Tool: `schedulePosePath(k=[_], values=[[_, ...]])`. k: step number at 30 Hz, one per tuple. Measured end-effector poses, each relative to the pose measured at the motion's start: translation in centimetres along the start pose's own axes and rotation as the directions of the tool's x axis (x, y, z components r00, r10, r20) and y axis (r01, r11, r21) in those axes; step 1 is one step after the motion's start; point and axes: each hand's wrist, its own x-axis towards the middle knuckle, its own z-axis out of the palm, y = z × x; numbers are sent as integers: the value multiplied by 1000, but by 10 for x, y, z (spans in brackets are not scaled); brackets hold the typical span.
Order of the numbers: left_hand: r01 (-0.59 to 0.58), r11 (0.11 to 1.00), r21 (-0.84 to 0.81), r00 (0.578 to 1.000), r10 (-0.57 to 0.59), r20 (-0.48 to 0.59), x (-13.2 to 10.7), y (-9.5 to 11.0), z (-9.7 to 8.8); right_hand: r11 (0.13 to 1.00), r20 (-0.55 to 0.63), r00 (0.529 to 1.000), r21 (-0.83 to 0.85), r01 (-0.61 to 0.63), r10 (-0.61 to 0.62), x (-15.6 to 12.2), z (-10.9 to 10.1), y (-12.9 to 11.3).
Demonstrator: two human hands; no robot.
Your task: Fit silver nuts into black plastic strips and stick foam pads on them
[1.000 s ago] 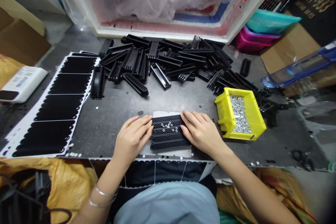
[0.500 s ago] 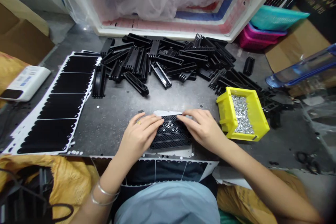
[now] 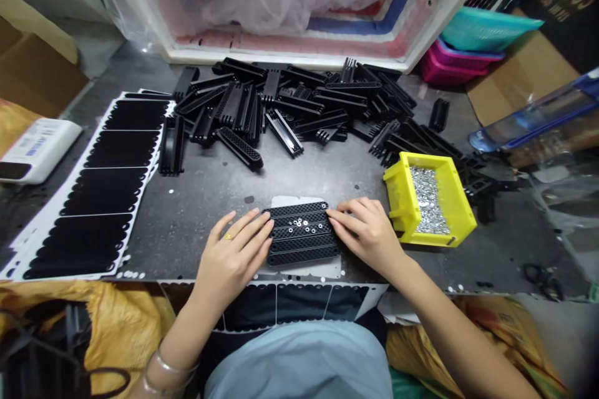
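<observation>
A block of black perforated plastic strips lies side by side on the grey table, with several small silver washers scattered on top. My left hand rests flat against the block's left edge, fingers stretched out and touching it. From the other side my right hand lies against the right edge, its fingers extended onto the strips. Neither hand grips anything.
A heap of black plastic strips fills the back of the table. A yellow bin of silver washers stands right of my right hand. Sheets of black stickers lie at the left, a white device beyond them, more stickers at the front edge.
Both hands had slid onto the top of the block half a second ago. They are now back at its left and right edges, and the washers lie uncovered.
</observation>
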Motion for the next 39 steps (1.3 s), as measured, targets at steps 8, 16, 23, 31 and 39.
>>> schedulePosePath(k=[8, 16, 23, 31, 39], values=[[7, 1000, 30, 1000, -8, 20, 2, 4, -4, 984, 68, 990, -121, 134, -126, -10, -5, -4], [16, 990, -141, 999, -11, 42, 20, 18, 10, 992, 24, 999, 125, -23, 21, 5, 9, -26], [6, 986, -164, 1000, -9, -15, 14, 8, 9, 978, 36, 994, 179, -108, 103, -7, 5, -17], [21, 996, -85, 1000, -19, 22, 10, 6, -7, 999, 20, 999, 38, -39, 38, -8, -5, -12], [-1, 998, -58, 1000, 0, -15, 3, 13, -2, 927, 39, 972, -294, 234, -233, -11, -23, -16]])
